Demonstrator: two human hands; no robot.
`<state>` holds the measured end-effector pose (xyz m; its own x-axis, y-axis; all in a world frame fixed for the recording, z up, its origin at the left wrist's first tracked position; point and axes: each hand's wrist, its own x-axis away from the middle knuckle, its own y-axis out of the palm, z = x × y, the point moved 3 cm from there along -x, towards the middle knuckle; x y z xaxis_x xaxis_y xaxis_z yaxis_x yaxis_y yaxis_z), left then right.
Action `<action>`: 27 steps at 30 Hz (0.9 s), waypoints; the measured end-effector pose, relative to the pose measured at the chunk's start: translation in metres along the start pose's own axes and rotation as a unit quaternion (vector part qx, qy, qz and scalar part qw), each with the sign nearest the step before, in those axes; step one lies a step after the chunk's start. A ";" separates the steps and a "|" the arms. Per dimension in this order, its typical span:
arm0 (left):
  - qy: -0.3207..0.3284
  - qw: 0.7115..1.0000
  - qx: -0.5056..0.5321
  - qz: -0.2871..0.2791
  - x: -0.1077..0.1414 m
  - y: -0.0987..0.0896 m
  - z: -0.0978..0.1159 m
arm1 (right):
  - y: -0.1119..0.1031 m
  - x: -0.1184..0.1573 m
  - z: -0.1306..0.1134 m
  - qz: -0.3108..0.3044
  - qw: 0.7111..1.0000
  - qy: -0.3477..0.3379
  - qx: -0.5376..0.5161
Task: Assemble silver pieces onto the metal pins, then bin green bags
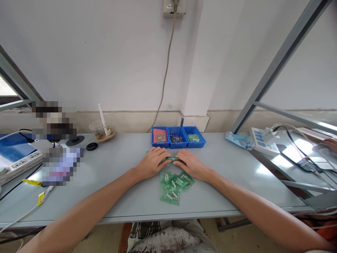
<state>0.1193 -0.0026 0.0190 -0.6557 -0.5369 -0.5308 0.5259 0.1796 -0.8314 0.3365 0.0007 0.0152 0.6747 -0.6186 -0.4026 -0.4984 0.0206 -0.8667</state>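
Observation:
Between my two hands is a small green plastic bag [172, 159], pinched at both sides. My left hand [152, 162] grips its left edge with thumb and fingers, and my right hand [191, 164] has hold of the right edge. Fingers cover most of the bag, so its contents are hidden. Just in front of me lies a pile of green plastic bags [173, 186] with pale and metallic small parts inside. Beyond the hands stand three joined blue bins: the left with red packets [159, 136], the middle with metal screw-like pieces [176, 137], the right with green bags [193, 137].
To the left are a plastic cup [99, 129] on a holder, a black round object [92, 146], a power strip [22, 163] and cables. At the right lie a blue packet [239, 140] and a power strip [264, 142]. Another person's hand [330, 144] shows at the far right.

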 end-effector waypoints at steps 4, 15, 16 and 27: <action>0.001 1.000 0.002 0.000 0.000 -0.001 0.002 | -0.001 0.000 -0.003 0.007 0.999 0.009 -0.032; -0.013 0.999 0.034 0.015 0.000 0.002 0.002 | -0.003 0.000 -0.008 0.021 0.998 0.015 -0.053; -0.013 0.999 0.036 0.017 -0.001 0.002 0.002 | -0.004 0.000 -0.010 0.026 0.998 0.021 -0.062; -0.023 0.998 0.050 -0.021 0.002 0.005 0.001 | -0.005 -0.001 -0.002 0.072 0.989 0.081 -0.103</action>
<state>0.1210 -0.0032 0.0139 -0.6534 -0.5799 -0.4866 0.5525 0.0741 -0.8302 0.3370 -0.0002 0.0208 0.5015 -0.7384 -0.4509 -0.6946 -0.0329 -0.7186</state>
